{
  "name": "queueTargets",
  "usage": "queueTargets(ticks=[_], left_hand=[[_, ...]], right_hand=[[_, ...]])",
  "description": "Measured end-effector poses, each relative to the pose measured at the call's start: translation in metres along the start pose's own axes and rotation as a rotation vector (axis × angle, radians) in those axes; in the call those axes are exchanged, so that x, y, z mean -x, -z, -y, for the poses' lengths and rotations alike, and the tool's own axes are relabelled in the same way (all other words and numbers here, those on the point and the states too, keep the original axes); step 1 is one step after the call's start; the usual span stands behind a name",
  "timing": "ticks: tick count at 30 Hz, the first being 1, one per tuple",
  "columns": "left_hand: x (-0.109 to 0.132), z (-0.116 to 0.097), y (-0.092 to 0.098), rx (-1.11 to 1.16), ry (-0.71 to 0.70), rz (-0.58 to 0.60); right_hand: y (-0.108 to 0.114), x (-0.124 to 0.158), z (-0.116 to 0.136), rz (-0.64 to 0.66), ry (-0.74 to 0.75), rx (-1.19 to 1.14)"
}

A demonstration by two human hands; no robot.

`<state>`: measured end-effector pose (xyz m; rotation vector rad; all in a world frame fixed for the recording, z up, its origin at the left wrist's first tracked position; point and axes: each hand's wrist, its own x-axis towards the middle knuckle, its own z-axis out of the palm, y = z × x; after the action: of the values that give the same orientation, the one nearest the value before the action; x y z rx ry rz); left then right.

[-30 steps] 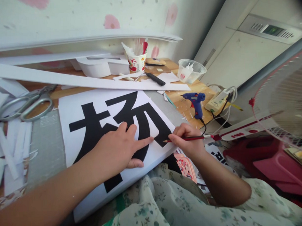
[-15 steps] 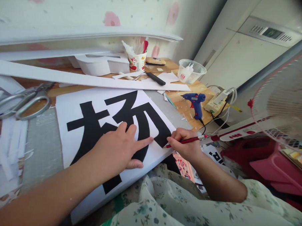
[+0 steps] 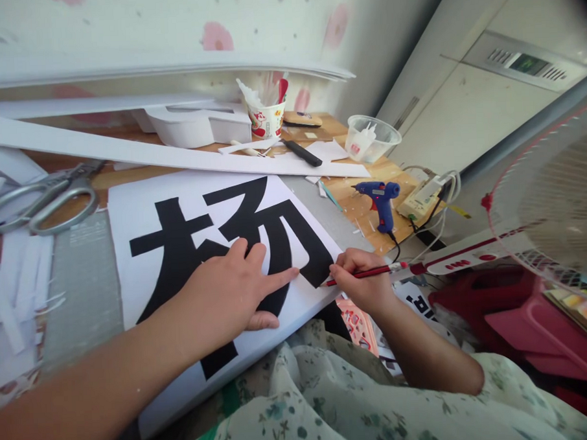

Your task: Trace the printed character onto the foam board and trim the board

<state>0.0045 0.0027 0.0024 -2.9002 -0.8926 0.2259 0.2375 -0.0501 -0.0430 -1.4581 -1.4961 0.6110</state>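
My left hand [image 3: 238, 284] lies with spread fingers on a black cut-out character [image 3: 178, 244], pressing it against a white foam board [image 3: 135, 288]. Its index finger points right, at the inner edge of a black stroke. In my right hand [image 3: 364, 278] is a red and black pencil [image 3: 368, 272], gripped near its point. The pencil's tip rests at the lower right corner of the character, close to the board's right edge. Part of the character is hidden under my left hand and forearm. The board overhangs the table's near edge.
Large scissors [image 3: 61, 198] and white strips [image 3: 28, 277] are at the left. A long white strip [image 3: 174, 155] crosses behind the board, with a black-handled knife [image 3: 302, 153] on it. A blue glue gun [image 3: 381, 200], a plastic tub [image 3: 372, 137] and a fan [image 3: 560, 202] stand right.
My right hand and the pencil tip have shifted very slightly along the lower right corner of the character. My left hand stays in place.
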Motion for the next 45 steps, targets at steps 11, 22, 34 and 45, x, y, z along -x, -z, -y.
queueTargets(ticks=[11,22,34,45], left_hand=[[0.0,0.0,0.003,0.015,-0.001,0.022],[-0.001,-0.001,0.005,0.035,0.015,0.057],[-0.001,0.0,0.002,0.027,0.023,0.047],[-0.002,-0.001,0.001,0.027,0.02,0.032]], right_hand=[[0.004,-0.003,-0.002,-0.02,0.019,0.043],[0.007,-0.008,-0.006,-0.044,-0.041,-0.016],[0.011,-0.011,-0.008,-0.048,-0.018,0.07],[0.014,-0.015,-0.012,-0.071,-0.044,-0.003]])
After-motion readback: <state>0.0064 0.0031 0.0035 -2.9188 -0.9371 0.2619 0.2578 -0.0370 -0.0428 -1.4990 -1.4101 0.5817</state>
